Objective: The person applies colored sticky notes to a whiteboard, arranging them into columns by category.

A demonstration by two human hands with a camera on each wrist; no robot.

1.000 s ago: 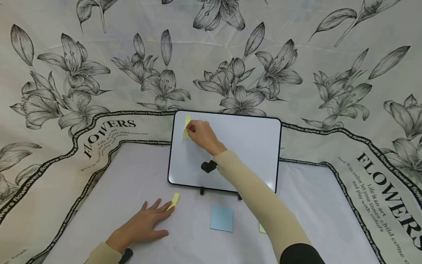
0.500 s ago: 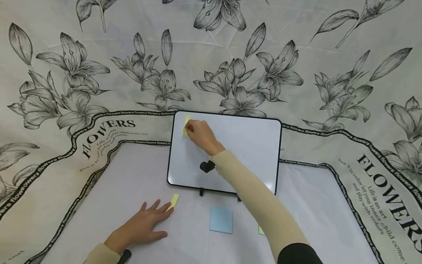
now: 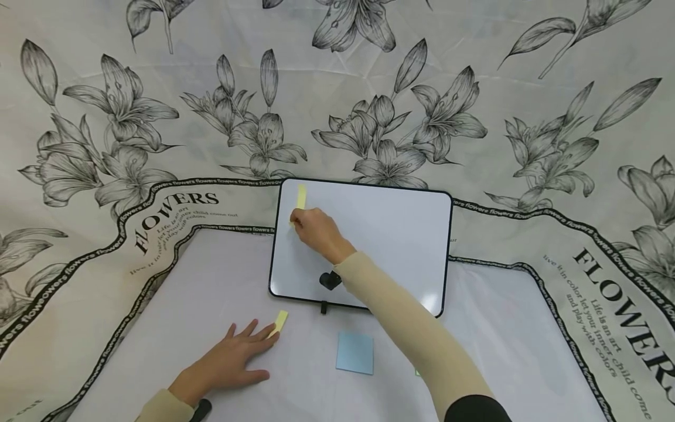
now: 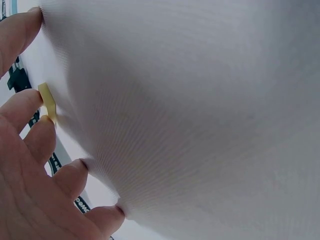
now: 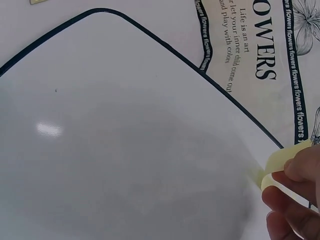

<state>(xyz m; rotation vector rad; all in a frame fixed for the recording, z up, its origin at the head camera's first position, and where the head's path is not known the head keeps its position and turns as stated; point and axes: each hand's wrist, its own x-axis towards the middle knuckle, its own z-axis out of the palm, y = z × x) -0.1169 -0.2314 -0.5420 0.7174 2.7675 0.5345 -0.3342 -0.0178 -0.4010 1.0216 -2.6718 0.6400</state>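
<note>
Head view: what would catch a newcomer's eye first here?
The whiteboard propped upright at the middle of the table, with the right hand pressing a yellow sticky strip against its upper left corner. Nearer, the left hand lies flat on the table, fingertips at a second yellow strip, beside a blue sticky note pad.

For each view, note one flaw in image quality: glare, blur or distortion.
Head view: wide-angle bending curves the tablecloth pattern toward the edges. Left wrist view: the left hand is so close that it looks soft, the cloth nearly featureless. Right wrist view: a small glare patch sits on the whiteboard, and the fingertips are blurred.
</note>
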